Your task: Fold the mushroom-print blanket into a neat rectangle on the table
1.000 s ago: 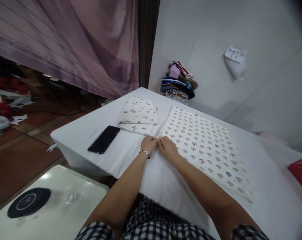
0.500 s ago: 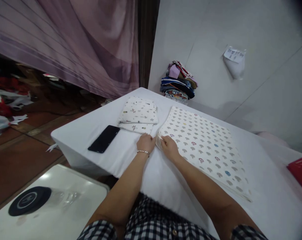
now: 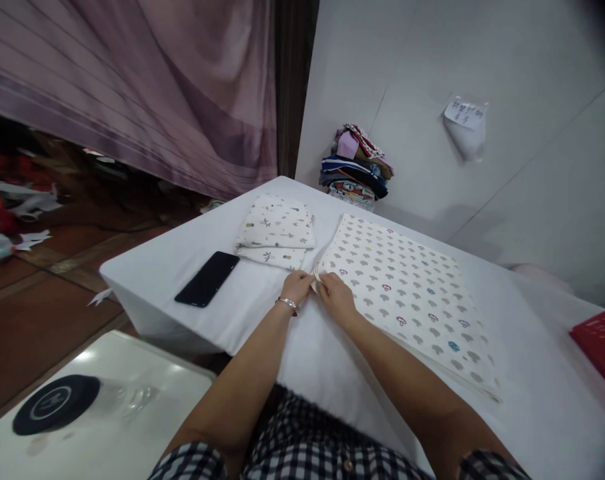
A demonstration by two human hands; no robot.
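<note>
A white cloth printed with small grey and coloured shapes [image 3: 407, 293] lies spread flat on the white table [image 3: 262, 313]. Both hands meet at its near left corner. My left hand [image 3: 296, 287], with a bracelet on the wrist, has its fingers closed on that corner. My right hand [image 3: 336, 293] pinches the same corner from the other side. A smaller folded printed cloth [image 3: 277, 230] lies just beyond my left hand.
A black phone [image 3: 207, 278] lies on the table left of the hands. A stack of folded clothes [image 3: 356, 170] stands at the far edge by the wall. A red basket [image 3: 602, 340] sits at the right. A white stool top with a black disc [image 3: 52, 413] is at lower left.
The hands have stayed at the cloth's corner, shifting only slightly against each other. The camera view has moved a little.
</note>
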